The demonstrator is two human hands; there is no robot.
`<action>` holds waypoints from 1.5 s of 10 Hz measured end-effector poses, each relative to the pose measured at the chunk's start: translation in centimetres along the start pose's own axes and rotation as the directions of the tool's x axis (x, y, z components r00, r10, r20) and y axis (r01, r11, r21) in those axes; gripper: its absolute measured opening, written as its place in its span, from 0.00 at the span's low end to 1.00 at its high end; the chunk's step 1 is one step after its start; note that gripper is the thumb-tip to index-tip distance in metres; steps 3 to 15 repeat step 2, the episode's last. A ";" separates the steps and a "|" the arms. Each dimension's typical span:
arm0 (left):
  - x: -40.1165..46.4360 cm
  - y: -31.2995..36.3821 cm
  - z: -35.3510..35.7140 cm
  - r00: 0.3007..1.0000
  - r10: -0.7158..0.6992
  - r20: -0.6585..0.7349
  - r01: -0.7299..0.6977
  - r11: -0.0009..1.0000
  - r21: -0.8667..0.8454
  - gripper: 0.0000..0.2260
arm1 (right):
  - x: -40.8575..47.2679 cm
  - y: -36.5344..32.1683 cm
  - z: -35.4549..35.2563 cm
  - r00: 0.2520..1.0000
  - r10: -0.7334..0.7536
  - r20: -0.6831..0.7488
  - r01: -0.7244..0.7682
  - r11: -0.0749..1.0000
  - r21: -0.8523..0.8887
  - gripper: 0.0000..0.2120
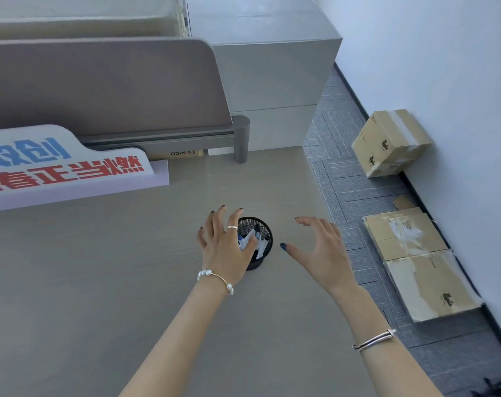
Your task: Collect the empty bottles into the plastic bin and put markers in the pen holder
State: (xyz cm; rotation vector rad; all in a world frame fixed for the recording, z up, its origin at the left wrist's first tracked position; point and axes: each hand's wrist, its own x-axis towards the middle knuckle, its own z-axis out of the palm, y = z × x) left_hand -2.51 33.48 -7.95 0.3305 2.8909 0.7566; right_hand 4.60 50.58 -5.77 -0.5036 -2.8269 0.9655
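Both hands outstretched, fingers spread.

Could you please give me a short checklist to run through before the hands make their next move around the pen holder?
1. Pen holder stands upright on the desk: ok.
2. Markers sit inside the holder: ok.
3. Left hand holds nothing, fingers spread over the holder's rim: ok.
4. Right hand holds nothing, open beside the holder without touching it: ok.
5. No loose markers on the visible desk: ok.
6. Bottles collected in the plastic bin: cannot tell, neither is in view.
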 end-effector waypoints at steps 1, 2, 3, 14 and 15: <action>-0.3 0.0 -0.4 1.000 0.016 0.000 -0.016 1.000 0.001 0.24 | -0.3 -0.3 0.0 1.000 -0.004 0.000 0.004 1.000 0.007 0.24; -0.7 -0.2 -1.1 1.000 0.028 -0.003 -0.028 1.000 0.006 0.24 | -0.6 -0.9 0.1 1.000 -0.014 0.000 0.014 1.000 0.006 0.24; -0.7 -0.2 -1.1 1.000 0.028 -0.003 -0.028 1.000 0.006 0.24 | -0.6 -0.9 0.1 1.000 -0.014 0.000 0.014 1.000 0.006 0.24; -0.7 -0.2 -1.1 1.000 0.028 -0.003 -0.028 1.000 0.006 0.24 | -0.6 -0.9 0.1 1.000 -0.014 0.000 0.014 1.000 0.006 0.24; -0.7 -0.2 -1.1 1.000 0.028 -0.003 -0.028 1.000 0.006 0.24 | -0.6 -0.9 0.1 1.000 -0.014 0.000 0.014 1.000 0.006 0.24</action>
